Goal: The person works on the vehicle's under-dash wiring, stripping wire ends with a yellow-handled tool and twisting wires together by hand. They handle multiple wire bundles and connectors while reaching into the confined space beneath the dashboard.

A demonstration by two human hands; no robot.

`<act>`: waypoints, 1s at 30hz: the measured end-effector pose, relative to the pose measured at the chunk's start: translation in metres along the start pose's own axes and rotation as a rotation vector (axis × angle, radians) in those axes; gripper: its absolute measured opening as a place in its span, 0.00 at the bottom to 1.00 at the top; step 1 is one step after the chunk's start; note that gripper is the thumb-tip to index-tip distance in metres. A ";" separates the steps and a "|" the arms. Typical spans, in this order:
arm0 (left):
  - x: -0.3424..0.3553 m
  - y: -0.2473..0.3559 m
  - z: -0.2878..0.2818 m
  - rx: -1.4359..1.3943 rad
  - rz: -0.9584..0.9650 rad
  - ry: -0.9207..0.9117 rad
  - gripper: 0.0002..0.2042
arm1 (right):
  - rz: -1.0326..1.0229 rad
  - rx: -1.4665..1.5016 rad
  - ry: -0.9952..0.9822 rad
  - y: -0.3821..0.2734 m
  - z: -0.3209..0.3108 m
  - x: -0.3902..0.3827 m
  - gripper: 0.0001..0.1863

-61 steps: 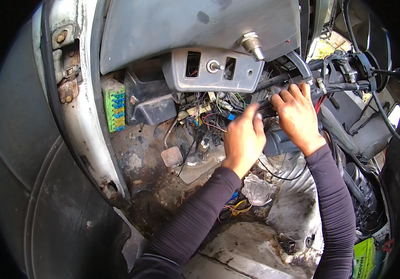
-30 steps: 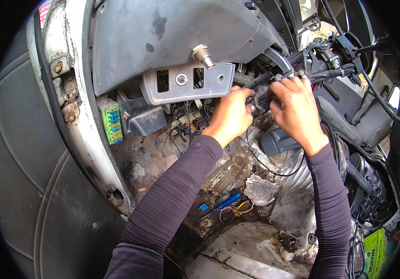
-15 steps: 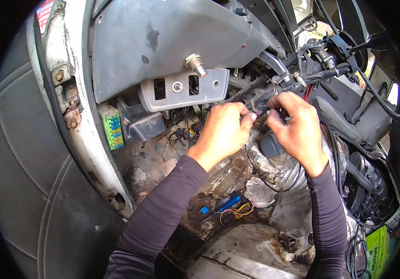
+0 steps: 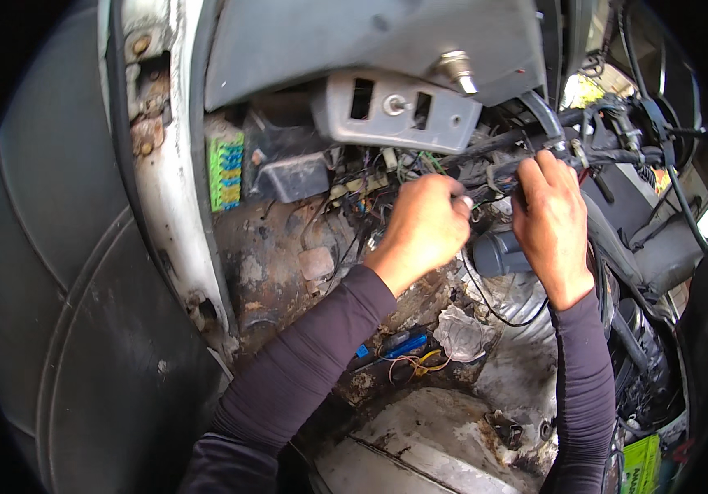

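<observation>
My left hand (image 4: 426, 221) is closed in a pinch at the wiring under the dashboard, a thin wire at its thumb and fingertips. My right hand (image 4: 553, 221) is closed too, its fingertips bent down at the wiring harness (image 4: 498, 173); what they hold is hidden behind them. The two hands are a short gap apart. Below them a dark grey cylindrical part (image 4: 498, 253) lies beside my right hand. A thin black wire (image 4: 490, 306) loops down under both hands.
A grey switch panel (image 4: 354, 123) with a metal knob (image 4: 458, 72) above it hangs at the dashboard. Left of it sits a green fuse box (image 4: 226, 173). A blue-handled tool (image 4: 406, 347), yellow wire (image 4: 428, 362) and crumpled clear plastic (image 4: 461, 333) lie on the rusty floor.
The view has shifted, so the dashboard sits higher and farther right. My hands have drawn apart, and the pinkish wire seen between them earlier no longer shows.
</observation>
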State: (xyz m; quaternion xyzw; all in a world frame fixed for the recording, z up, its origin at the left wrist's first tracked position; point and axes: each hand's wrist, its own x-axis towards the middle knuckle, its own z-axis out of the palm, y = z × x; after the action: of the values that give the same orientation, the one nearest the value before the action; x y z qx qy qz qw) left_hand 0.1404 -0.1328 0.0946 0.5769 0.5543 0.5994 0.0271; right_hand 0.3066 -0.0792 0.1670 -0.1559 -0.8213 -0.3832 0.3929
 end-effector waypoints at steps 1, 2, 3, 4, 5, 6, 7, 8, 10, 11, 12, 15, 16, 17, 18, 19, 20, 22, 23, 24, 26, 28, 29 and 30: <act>-0.006 0.001 0.000 -0.007 0.046 0.034 0.13 | -0.011 -0.028 0.007 -0.002 0.004 -0.001 0.11; -0.009 0.002 0.000 -0.074 0.046 0.046 0.12 | 0.012 -0.012 0.013 -0.004 0.009 -0.001 0.13; -0.013 0.003 -0.001 -0.146 0.055 0.057 0.12 | 0.028 -0.016 0.005 -0.007 0.014 -0.002 0.13; -0.016 0.003 -0.002 -0.198 0.078 0.076 0.11 | 0.041 -0.021 0.006 -0.008 0.019 -0.002 0.13; -0.019 0.004 -0.004 -0.188 0.118 0.138 0.10 | 0.068 -0.025 0.004 -0.010 0.023 -0.003 0.13; -0.023 0.003 -0.006 -0.197 0.117 0.147 0.10 | 0.083 -0.026 0.020 -0.012 0.027 -0.005 0.13; -0.026 0.002 -0.007 -0.207 0.125 0.159 0.09 | 0.094 -0.025 0.040 -0.013 0.029 -0.007 0.12; -0.029 0.000 -0.009 -0.220 0.127 0.162 0.09 | 0.119 -0.031 0.052 -0.013 0.031 -0.009 0.12; -0.035 -0.003 -0.010 -0.250 0.132 0.164 0.09 | 0.170 -0.025 0.060 -0.012 0.033 -0.011 0.13; -0.036 -0.005 -0.010 -0.253 0.127 0.164 0.09 | 0.176 -0.022 0.067 -0.011 0.033 -0.012 0.13; -0.036 -0.007 -0.010 -0.255 0.124 0.165 0.09 | 0.195 -0.014 0.062 -0.011 0.033 -0.013 0.13; -0.031 -0.009 -0.008 -0.258 0.133 0.177 0.10 | 0.214 -0.007 0.063 -0.009 0.033 -0.013 0.12; -0.029 -0.009 -0.008 -0.258 0.138 0.180 0.11 | 0.219 -0.004 0.061 -0.009 0.033 -0.013 0.12; -0.028 -0.009 -0.007 -0.278 0.113 0.158 0.11 | 0.231 -0.001 0.044 -0.009 0.033 -0.013 0.11; -0.026 -0.008 -0.007 -0.297 0.089 0.136 0.11 | 0.245 0.023 0.048 -0.009 0.032 -0.013 0.11; -0.024 -0.008 -0.007 -0.315 0.065 0.114 0.12 | 0.265 0.048 0.037 -0.009 0.031 -0.013 0.11; -0.022 -0.007 -0.007 -0.306 0.064 0.114 0.12 | 0.302 0.068 0.022 -0.009 0.031 -0.013 0.11; -0.018 -0.007 -0.008 -0.293 0.075 0.122 0.12 | 0.298 0.093 0.007 -0.009 0.029 -0.012 0.10; -0.015 -0.008 -0.008 -0.268 0.078 0.118 0.13 | 0.328 0.088 -0.009 -0.007 0.027 -0.011 0.10; -0.011 -0.008 -0.008 -0.249 0.095 0.123 0.13 | 0.311 0.120 0.007 -0.007 0.027 -0.010 0.09; -0.003 -0.009 -0.007 -0.198 0.157 0.154 0.13 | 0.318 0.166 0.016 -0.005 0.025 -0.007 0.08; 0.007 -0.008 -0.005 -0.068 0.219 0.190 0.13 | 0.360 0.157 0.023 -0.002 0.020 -0.005 0.07; 0.011 -0.008 -0.005 0.006 0.224 0.182 0.13 | 0.380 0.163 0.020 -0.001 0.019 -0.004 0.07; 0.014 -0.007 -0.004 0.053 0.256 0.183 0.13 | 0.415 0.202 0.055 0.000 0.019 -0.003 0.07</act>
State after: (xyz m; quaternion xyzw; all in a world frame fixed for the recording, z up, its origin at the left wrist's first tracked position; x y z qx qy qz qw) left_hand 0.1288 -0.1238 0.1003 0.5863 0.4921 0.6331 -0.1156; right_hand 0.2988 -0.0653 0.1567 -0.2708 -0.7949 -0.2143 0.4989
